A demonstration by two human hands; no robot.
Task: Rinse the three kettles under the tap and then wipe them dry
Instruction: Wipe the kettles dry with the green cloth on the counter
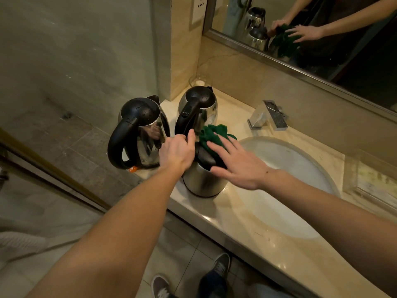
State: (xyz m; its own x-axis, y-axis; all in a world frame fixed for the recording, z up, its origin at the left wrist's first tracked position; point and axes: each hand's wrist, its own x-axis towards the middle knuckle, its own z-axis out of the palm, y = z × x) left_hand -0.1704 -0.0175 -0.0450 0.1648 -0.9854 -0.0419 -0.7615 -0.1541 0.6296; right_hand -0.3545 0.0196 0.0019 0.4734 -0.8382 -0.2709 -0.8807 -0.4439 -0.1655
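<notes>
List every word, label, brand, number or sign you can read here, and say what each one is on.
No text can be read in this view.
On the back kettle, a small mark on the handle switch: too small to read.
On the wall plate, only socket holes; no lettering can be made out.
On the near kettle, the left kettle and the tap: no label or brand shows.
</notes>
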